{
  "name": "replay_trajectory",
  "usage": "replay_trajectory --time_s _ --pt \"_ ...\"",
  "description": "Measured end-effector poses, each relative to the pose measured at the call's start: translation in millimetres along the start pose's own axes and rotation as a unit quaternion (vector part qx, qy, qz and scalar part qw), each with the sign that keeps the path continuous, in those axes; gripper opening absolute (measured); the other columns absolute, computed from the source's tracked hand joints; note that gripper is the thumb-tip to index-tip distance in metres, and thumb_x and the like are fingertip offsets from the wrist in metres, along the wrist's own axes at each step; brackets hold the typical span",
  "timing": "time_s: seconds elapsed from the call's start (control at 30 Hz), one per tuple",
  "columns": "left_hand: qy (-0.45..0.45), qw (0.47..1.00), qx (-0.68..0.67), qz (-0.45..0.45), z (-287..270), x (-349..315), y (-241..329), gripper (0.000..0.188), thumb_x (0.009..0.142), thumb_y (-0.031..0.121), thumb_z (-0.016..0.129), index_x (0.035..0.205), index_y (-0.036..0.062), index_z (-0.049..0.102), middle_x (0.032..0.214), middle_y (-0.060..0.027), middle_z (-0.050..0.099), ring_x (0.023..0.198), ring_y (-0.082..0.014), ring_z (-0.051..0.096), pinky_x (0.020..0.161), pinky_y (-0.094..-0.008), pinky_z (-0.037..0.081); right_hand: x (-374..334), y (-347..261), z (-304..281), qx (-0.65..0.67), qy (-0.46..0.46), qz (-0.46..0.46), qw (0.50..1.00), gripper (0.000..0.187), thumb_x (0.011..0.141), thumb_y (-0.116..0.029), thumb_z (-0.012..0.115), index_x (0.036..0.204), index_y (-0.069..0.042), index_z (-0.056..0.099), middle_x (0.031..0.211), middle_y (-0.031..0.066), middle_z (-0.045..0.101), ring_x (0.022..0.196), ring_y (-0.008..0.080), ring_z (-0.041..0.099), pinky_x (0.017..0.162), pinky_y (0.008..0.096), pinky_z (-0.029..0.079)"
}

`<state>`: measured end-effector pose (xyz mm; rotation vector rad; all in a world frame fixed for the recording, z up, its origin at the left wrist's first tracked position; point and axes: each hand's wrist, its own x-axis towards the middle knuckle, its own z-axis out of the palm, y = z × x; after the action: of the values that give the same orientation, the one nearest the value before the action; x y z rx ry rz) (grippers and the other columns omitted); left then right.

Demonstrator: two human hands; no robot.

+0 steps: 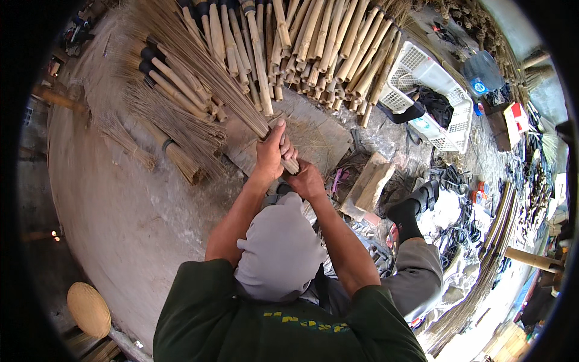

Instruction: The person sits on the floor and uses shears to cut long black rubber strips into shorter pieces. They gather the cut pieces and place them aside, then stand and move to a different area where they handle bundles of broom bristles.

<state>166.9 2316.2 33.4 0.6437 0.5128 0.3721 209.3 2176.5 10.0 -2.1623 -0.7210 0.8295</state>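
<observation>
My left hand (271,149) is wrapped around a long bundle of thin brown sticks (238,96), its thumb lying along the top. The bundle slants from my hands toward the far left, and its far end fans out. Below and to the right, my right hand (306,180) is closed at the bundle's near butt end. What its fingers pinch there is partly hidden. A worn wooden board (325,136) lies on the ground beneath my hands.
Brooms with bamboo handles (313,36) are piled at the far side. More brooms (175,84) and a tied stick bundle (175,154) lie to the left. To the right are a wooden block (369,184), a white plastic crate (461,120) and a sandalled foot (416,205).
</observation>
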Motion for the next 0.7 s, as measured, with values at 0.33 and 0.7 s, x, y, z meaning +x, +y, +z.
replay_trajectory --time_s 0.33,0.7 --pt "-0.226 0.761 0.581 -0.180 56 -43 57 0.046 0.090 0.041 0.079 0.113 0.0012 0.070 0.097 -0.0084 0.071 0.088 -0.0197 0.070 0.079 -0.0340 0.056 -22 13 -65 -0.134 0.010 0.070 0.988 0.037 0.088 -0.041 0.068 0.101 -0.007 0.075 0.099 0.0216 0.075 0.100 0.0401 0.072 0.086 0.0482 0.057" --pt "-0.204 0.385 0.895 -0.098 51 -9 30 0.029 0.079 0.016 0.069 0.103 0.0012 0.076 0.108 -0.0227 0.074 0.105 -0.0390 0.072 0.089 -0.0479 0.057 15 -19 -94 -0.256 -0.152 -0.155 0.942 0.038 0.079 -0.029 0.073 0.111 -0.008 0.070 0.106 0.0235 0.072 0.100 0.0364 0.072 0.087 0.0473 0.057"
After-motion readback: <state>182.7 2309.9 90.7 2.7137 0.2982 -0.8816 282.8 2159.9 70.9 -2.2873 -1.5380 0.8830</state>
